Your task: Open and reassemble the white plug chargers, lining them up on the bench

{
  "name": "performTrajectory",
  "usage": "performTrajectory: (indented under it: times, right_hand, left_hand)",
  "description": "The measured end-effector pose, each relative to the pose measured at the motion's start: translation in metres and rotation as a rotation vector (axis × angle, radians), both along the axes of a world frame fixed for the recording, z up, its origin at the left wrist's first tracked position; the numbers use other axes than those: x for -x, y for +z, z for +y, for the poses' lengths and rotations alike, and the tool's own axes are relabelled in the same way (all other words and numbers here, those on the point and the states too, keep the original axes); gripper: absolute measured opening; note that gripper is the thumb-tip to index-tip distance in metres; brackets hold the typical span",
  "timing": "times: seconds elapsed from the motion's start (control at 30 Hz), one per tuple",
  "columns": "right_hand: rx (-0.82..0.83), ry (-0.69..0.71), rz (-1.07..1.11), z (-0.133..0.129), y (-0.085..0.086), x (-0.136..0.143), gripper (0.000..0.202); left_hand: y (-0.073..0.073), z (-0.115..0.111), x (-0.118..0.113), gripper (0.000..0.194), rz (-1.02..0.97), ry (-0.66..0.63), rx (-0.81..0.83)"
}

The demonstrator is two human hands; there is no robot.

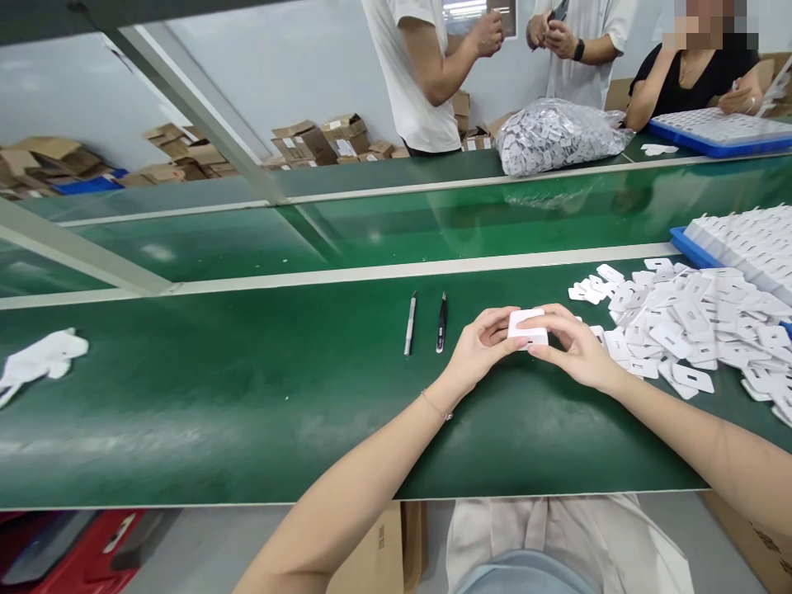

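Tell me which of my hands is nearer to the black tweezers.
Your left hand, just right of the tweezers. Your right hand is farther right, past the middle of the white case.

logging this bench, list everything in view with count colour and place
small box-like part: one, white, between both hands
craft knife-like tool: one, silver, left of the tweezers
tweezers: one, black, left of the hands
flat pieces: many, white, heaped at right
trays: two, blue with white contents, right and far right
cloth-like item: one, white, far left
filled bag: one, clear, far bench
cartons: several, brown, mostly along the wall
workbench: green, under the hands
people: three, beyond the bench
left hand: one
right hand: one
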State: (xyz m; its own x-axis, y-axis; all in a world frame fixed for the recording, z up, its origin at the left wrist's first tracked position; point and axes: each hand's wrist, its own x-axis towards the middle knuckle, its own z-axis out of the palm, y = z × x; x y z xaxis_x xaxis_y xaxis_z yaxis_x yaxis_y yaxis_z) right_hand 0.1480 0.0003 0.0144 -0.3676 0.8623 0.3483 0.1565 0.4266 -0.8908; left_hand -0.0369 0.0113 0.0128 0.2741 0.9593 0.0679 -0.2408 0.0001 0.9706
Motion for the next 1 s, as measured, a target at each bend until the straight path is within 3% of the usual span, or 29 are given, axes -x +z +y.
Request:
performTrajectory:
  times: [0.17,0.37,0.53,0.63,0.77,0.9,1.0]
  right_hand:
    - [-0.037,-0.019,-0.009,-0.003,0.001,0.001,0.025]
    - [0.104,0.078,0.188,-0.002,-0.001,0.005,0.031]
    - [0.121,0.112,0.235,0.002,-0.003,0.001,0.032]
    - [0.259,0.131,0.291,0.008,-0.006,-0.001,0.047]
    - [0.515,0.082,0.388,0.013,-0.007,-0.004,0.057]
    - [0.496,0.108,0.302,0.016,0.016,-0.012,0.059]
    - [0.3,0.123,0.21,0.017,0.06,-0.033,0.058]
  left_hand:
    - [0.0,0.001,0.003,0.045,0.024,-0.03,-0.052]
    - [0.002,0.002,0.007,0.052,0.129,-0.027,-0.057]
    - [0.004,-0.004,0.006,0.053,0.132,-0.071,-0.086]
    - [0.003,-0.005,0.004,0.05,0.178,-0.053,-0.151]
    - [0.0,-0.008,0.005,0.046,0.349,0.017,-0.392]
    - [-0.003,-0.009,0.009,0.046,0.595,0.14,-0.644]
    - [-0.004,-0.009,0.01,0.059,0.689,0.208,-0.702]
